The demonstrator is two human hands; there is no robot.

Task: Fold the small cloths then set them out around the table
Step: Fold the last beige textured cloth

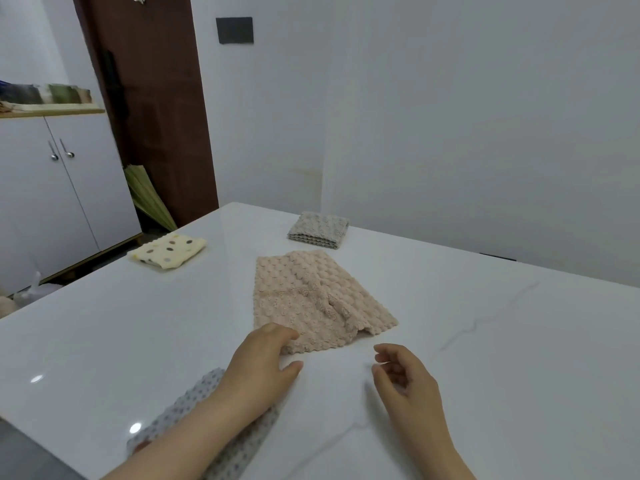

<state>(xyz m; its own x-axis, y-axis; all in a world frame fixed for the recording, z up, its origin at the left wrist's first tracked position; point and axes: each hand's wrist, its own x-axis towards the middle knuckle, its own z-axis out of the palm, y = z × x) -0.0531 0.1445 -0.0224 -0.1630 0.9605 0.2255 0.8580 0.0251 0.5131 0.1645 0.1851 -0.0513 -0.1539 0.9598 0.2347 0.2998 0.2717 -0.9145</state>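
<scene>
Beige cloth lies rumpled mid-frame on table. Left hand rests on its near corner, ungripped; right hand relaxed, empty, lower right. Smooth centre ridge, match corners before creasing.

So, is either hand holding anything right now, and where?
Left hand touches the beige cloth at its near corner, no clear grip; right hand holds nothing.

bare table right of beige cloth; grey cloth behind.
</scene>
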